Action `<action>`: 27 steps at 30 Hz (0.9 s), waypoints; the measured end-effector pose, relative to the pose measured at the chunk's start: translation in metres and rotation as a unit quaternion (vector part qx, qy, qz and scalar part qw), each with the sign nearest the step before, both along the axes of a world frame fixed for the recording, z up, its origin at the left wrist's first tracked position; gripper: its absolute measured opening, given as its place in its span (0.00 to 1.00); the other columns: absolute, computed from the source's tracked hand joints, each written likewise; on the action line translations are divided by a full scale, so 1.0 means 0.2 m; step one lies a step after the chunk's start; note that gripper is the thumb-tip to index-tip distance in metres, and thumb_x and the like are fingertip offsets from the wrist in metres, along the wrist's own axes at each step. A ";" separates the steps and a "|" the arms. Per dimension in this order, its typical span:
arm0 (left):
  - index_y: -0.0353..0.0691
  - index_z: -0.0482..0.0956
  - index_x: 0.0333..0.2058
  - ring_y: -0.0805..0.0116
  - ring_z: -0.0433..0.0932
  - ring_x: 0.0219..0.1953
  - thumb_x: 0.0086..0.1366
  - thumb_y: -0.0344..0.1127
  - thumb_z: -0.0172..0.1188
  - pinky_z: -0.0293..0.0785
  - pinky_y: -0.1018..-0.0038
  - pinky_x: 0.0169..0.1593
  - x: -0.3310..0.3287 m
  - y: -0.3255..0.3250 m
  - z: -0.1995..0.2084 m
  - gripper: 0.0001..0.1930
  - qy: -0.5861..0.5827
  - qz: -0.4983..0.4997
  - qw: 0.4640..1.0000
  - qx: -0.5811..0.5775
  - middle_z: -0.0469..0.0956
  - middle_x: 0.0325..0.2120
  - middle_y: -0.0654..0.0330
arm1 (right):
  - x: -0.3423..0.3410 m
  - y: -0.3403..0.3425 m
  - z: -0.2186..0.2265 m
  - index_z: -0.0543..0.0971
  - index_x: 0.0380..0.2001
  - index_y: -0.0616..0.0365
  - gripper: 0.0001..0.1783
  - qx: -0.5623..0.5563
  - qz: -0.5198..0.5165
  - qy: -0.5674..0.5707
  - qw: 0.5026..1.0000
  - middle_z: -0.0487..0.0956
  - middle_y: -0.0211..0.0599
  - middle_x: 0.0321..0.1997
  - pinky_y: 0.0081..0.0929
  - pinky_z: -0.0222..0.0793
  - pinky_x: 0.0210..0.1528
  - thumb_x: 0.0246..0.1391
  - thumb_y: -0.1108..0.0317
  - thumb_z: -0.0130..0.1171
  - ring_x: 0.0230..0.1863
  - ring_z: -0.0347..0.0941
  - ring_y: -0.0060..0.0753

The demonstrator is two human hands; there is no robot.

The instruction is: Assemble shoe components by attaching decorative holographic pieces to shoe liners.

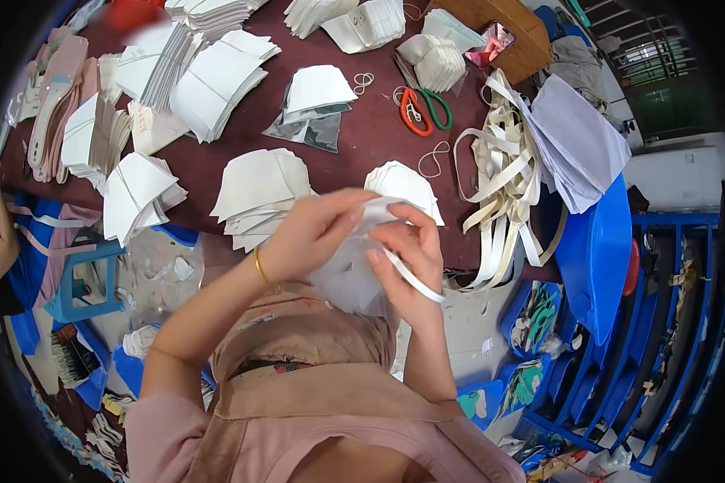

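Observation:
My left hand (318, 229), with a gold bangle on its wrist, is closed with bent fingers at a thin translucent plastic sheet (348, 278). The sheet hangs over my lap, in front of the table's near edge. Facing it, my right hand (408, 253) has its fingers curled around the sheet's upper right part. A pale white piece (383, 211) shows between both hands' fingertips. Across the heel of my right hand runs a curved white band (415, 278); whether it is worn or held, I cannot tell. Just beyond lie a stack of white cut pieces (401, 187) and a larger fanned stack (264, 189).
On the dark red table (242, 97) lie more white stacks (221, 84), red-and-green-handled scissors (427, 111), rubber bands (364, 82), and cream straps (499, 165) at the right. A phone (491, 44) leans against a wooden box. Blue racks (644, 338) stand right; another person's arm (4, 237) shows left.

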State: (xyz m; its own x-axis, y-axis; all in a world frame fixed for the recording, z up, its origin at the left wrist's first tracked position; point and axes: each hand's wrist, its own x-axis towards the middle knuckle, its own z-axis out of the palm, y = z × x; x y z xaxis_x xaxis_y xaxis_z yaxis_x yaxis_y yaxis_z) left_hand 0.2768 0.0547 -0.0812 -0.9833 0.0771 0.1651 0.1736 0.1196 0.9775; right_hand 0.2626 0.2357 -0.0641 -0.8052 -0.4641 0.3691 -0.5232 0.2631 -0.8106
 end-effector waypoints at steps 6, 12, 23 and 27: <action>0.36 0.74 0.42 0.62 0.68 0.21 0.64 0.31 0.51 0.66 0.72 0.28 0.08 0.05 -0.06 0.09 -0.010 -0.009 0.999 -0.043 0.73 0.23 0.54 | -0.03 -0.01 -0.01 0.79 0.41 0.62 0.13 0.040 -0.040 0.007 0.998 0.70 0.36 0.41 0.22 0.68 0.33 0.49 0.77 0.61 0.31 0.69 0.26; 0.37 0.73 0.34 0.59 0.75 0.27 0.66 0.33 0.50 0.68 0.69 0.31 0.04 -0.03 -0.07 0.06 0.054 -0.170 0.960 -0.215 0.73 0.23 0.52 | -0.02 0.03 0.04 0.80 0.33 0.60 0.11 0.048 -0.117 -0.156 0.980 0.70 0.34 0.35 0.22 0.65 0.28 0.43 0.78 0.66 0.27 0.68 0.26; 0.33 0.75 0.31 0.82 0.63 0.23 0.66 0.38 0.53 0.63 0.79 0.27 -0.06 -0.31 -0.18 0.12 -0.099 0.152 0.982 -0.054 0.69 0.18 0.67 | 0.21 -0.08 -0.01 0.74 0.20 0.55 0.10 -0.050 0.237 0.026 0.970 0.74 0.32 0.22 0.35 0.66 0.45 0.36 0.77 0.66 0.24 0.70 0.32; 0.40 0.79 0.40 0.55 0.74 0.42 0.60 0.38 0.58 0.69 0.64 0.44 -0.29 -0.48 -0.14 0.12 0.048 0.172 0.900 -0.397 0.77 0.35 0.55 | 0.20 -0.06 0.01 0.72 0.18 0.55 0.11 -0.038 0.246 -0.015 0.969 0.71 0.29 0.17 0.34 0.66 0.44 0.38 0.77 0.67 0.19 0.67 0.30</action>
State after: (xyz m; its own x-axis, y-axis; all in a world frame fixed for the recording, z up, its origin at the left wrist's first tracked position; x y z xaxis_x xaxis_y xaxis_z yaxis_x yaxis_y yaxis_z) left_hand 0.2181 -0.0405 -0.1095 -0.9555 -0.0977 0.2785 0.0725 0.8369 0.5425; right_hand 0.3035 0.2240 -0.0623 -0.5054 -0.7660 0.3972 -0.5457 -0.0729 -0.8348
